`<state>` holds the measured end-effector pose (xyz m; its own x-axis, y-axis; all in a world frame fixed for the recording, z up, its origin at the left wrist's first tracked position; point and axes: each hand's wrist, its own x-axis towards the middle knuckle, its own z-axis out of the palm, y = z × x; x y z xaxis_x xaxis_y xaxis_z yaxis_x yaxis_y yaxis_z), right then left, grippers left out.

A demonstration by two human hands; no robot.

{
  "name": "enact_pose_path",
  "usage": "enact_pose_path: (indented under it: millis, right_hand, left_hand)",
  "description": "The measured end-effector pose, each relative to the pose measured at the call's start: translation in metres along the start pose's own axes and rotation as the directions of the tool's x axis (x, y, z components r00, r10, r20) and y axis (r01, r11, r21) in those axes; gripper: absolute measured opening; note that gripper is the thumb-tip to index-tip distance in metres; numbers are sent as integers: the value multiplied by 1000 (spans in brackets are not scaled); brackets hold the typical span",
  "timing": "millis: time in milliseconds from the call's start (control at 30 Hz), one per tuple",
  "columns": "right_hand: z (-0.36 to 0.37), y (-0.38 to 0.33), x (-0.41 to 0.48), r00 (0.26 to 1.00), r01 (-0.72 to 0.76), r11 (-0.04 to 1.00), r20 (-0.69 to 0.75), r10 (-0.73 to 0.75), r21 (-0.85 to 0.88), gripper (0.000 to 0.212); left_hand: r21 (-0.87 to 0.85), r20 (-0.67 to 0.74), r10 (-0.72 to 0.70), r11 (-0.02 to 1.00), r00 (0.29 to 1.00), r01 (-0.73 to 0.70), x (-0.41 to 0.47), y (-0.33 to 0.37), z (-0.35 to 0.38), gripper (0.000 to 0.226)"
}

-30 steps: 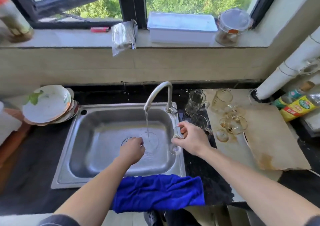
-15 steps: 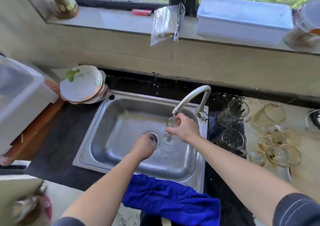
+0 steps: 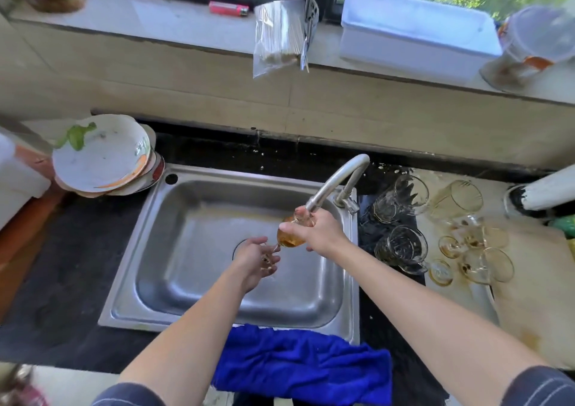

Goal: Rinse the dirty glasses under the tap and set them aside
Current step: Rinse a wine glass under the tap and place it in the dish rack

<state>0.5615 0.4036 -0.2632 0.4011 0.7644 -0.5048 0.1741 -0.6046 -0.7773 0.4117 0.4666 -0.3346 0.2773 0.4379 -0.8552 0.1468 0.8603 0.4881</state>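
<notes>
The dark speckled counter (image 3: 62, 281) carries a rectangular steel sink (image 3: 133, 265), its brushed basin wet around the round drain. A rumpled blue cloth (image 3: 305, 365) hangs over the sink's near rim. At the far left corner sits a stack of plates (image 3: 99, 156), the top one smeared orange and bearing a green leaf scrap. Right of the sink stand two ribbed clear glass mugs (image 3: 401, 194), and beyond them, on a pale stained board (image 3: 535, 296), a cluster of stemmed glasses (image 3: 485, 262) lies tipped over (brownish dregs show in some). Over the basin, the stemmed glass (image 3: 291, 237) is tilted, its mouth right at the spout of the curved metal tap (image 3: 336, 178), its round bowl holding amber liquid. The right hand (image 3: 320, 234) grips that bowl, fingers wrapped round it. The left hand (image 3: 255, 259) seems to pinch the foot, though blur makes this uncertain.
</notes>
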Motion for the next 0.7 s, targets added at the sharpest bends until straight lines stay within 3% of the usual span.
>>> enact_pose_path:
  millis: [133,233,300,433,533,700]
  right_hand:
    - [-6,-5,2,995,0,994,101,-11,106,58]
    - [-9,-6,4,999,2,989,32,-7,150,45]
    - [-10,-2,6,1000,-3,993,-6,4,114,49]
    - [-13,3,6,998,35,999,52,-34,-9,63]
    - [-17,0,6,995,60,998,76,-60,11,57]
    - [-16,-5,10,999,41,998,5,-41,41,47]
  left_hand:
    - [97,36,20,995,999,-23,-4,12,-2,11]
    - [53,27,41,998,999,-42,-4,16,1,13]
    - [20,13,53,998,998,-54,-4,17,3,20]
    - [133,45,14,991,999,-20,-8,16,4,21]
    - [208,63,-35,978,997,21,-10,17,4,17]
    - [36,56,73,997,996,-75,-12,25,14,17]
